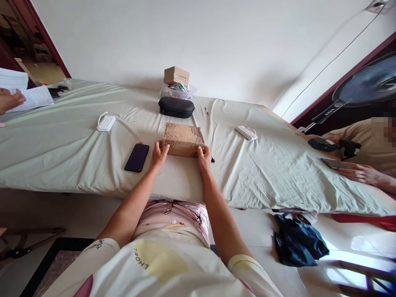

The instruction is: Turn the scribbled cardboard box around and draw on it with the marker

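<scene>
A brown cardboard box (183,134) with dark swirling line drawings sits in front of me on the cloth-covered table. My left hand (160,153) grips its near left corner, thumb on the front face. At the near right corner my right hand (203,158) holds the box the same way. The lid looks closed. Just right of my right hand, the dark tip of a pen-like object (213,160) shows; the rest is hidden. A dark smartphone (137,157) lies to the left of my left hand.
Behind the box stand a black zip case (176,107), a clear plastic tub (193,89) and a smaller carton (176,76). White corded blocks lie left (107,123) and right (246,132). Another person's hand holds papers (29,99) at far left; another person sits by a fan (368,82) at right.
</scene>
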The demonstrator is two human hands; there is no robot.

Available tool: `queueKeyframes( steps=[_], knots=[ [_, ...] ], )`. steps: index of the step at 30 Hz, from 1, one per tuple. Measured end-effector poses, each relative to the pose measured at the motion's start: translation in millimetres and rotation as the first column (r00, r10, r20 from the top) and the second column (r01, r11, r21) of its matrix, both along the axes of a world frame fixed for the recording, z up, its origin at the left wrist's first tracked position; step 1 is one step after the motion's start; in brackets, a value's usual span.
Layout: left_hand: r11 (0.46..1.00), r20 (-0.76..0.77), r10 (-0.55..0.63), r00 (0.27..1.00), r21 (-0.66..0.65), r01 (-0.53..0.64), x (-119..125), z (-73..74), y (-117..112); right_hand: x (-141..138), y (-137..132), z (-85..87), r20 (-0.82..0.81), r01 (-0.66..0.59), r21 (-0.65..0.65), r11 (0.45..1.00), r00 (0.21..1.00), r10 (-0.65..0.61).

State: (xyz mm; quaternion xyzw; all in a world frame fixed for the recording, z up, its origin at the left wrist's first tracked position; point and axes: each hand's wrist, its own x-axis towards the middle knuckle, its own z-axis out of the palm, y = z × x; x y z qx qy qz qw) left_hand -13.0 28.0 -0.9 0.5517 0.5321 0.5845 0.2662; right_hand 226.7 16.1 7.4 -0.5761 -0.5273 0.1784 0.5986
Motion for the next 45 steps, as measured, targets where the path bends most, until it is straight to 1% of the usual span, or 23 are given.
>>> queueKeyframes(
  steps=[2, 6, 11, 15, 18, 21, 25, 28, 31, 33, 38, 42, 45],
  knots=[
    [0.999, -0.004, 0.007, 1.000, 0.039, -0.007, 0.7, 0.8, -3.3, -1.9, -3.6, 2.2, 0.013, 0.039, 0.009, 0.999, 0.999, -0.039],
    [0.989, -0.094, 0.091, 0.991, 0.122, -0.080, 0.8, 1.4, -6.9, -9.1, -9.8, 3.7, 0.037, 0.111, 0.025, 0.993, 0.993, -0.112],
    [0.990, -0.121, 0.115, 0.986, 0.102, -0.103, 0.0, 0.3, -4.9, -12.0, -11.3, 2.5, 0.047, 0.100, 0.012, 0.995, 0.994, -0.101],
    [0.990, -0.126, 0.109, 0.986, 0.106, -0.096, 1.7, -1.5, -3.8, -10.0, -8.8, -0.6, 0.060, 0.097, 0.021, 0.995, 0.993, -0.098],
    [0.987, -0.153, 0.104, 0.983, 0.139, -0.083, 3.9, -1.4, -5.1, -11.2, -7.7, -3.7, 0.072, 0.119, 0.034, 0.992, 0.990, -0.121],
    [0.983, -0.194, 0.100, 0.976, 0.171, -0.066, 5.7, 0.0, -8.3, -14.2, -8.6, -5.1, 0.082, 0.112, 0.036, 0.993, 0.990, -0.115],
    [0.986, -0.263, 0.063, 0.963, 0.166, -0.019, 7.1, 1.0, -12.9, -17.5, -12.7, -2.1, 0.171, 0.118, 0.084, 0.989, 0.977, -0.131],
    [0.979, -0.282, 0.070, 0.957, 0.203, -0.012, 8.7, 0.9, -14.4, -18.8, -15.4, 0.9, 0.210, 0.137, 0.128, 0.982, 0.964, -0.161],
    [0.967, -0.281, 0.102, 0.954, 0.253, -0.029, 10.7, 1.3, -14.4, -18.8, -15.9, 1.3, 0.190, 0.150, 0.173, 0.973, 0.965, -0.183],
    [0.964, -0.280, 0.107, 0.954, 0.265, -0.031, 11.8, 1.9, -14.5, -18.1, -15.0, 0.3, 0.150, 0.154, 0.180, 0.971, 0.972, -0.182],
    [0.969, -0.266, 0.110, 0.958, 0.241, -0.045, 12.9, 3.4, -16.2, -15.8, -12.7, 0.0, 0.031, 0.128, 0.177, 0.976, 0.990, -0.135],
    [0.973, -0.278, 0.130, 0.952, 0.221, -0.068, 12.4, 5.9, -18.7, -15.7, -13.9, 3.0, 0.021, 0.099, 0.177, 0.979, 0.994, -0.104],
    [0.974, -0.329, 0.157, 0.931, 0.205, -0.092, 12.7, 10.5, -21.5, -18.1, -16.5, 5.3, 0.026, 0.079, 0.172, 0.982, 0.996, -0.085]
  ],
)
